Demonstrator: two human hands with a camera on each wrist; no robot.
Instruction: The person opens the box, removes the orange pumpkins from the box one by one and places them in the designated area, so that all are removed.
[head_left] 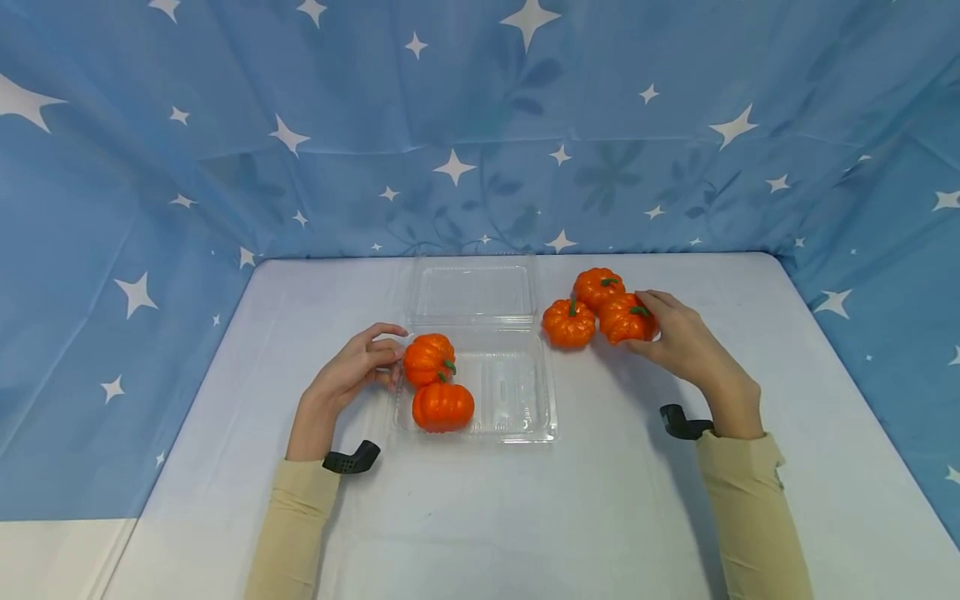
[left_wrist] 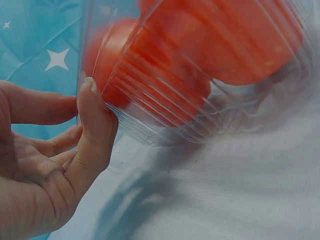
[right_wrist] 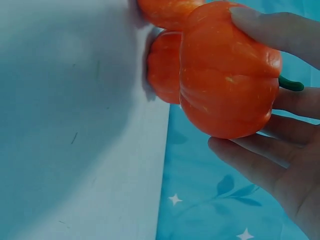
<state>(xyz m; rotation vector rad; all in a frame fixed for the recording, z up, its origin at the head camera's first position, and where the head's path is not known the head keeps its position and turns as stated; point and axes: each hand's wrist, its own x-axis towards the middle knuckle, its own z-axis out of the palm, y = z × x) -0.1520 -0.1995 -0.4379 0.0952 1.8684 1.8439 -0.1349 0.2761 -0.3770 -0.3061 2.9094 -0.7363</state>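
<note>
A clear plastic clamshell box (head_left: pixel 510 400) lies with its lid folded back on the table. Two small orange toy pumpkins (head_left: pixel 442 407) sit in its left part. At the box's left edge, my left hand (head_left: pixel 365 362) pinches the rim between thumb and fingers, as the left wrist view shows. My right hand (head_left: pixel 686 340) holds another toy pumpkin (right_wrist: pixel 230 75) with a green stem, thumb on one side and fingers on the other. Beside it are two more pumpkins, one nearer the box (head_left: pixel 568 324) and one farther back (head_left: pixel 598 287).
The box's lid (head_left: pixel 474 289) lies flat toward the table's back edge. A white cloth covers the table (head_left: pixel 525 517). Blue curtain (head_left: pixel 480 125) with white stars hangs behind and at both sides. Each wrist wears a black camera mount (head_left: pixel 351 459).
</note>
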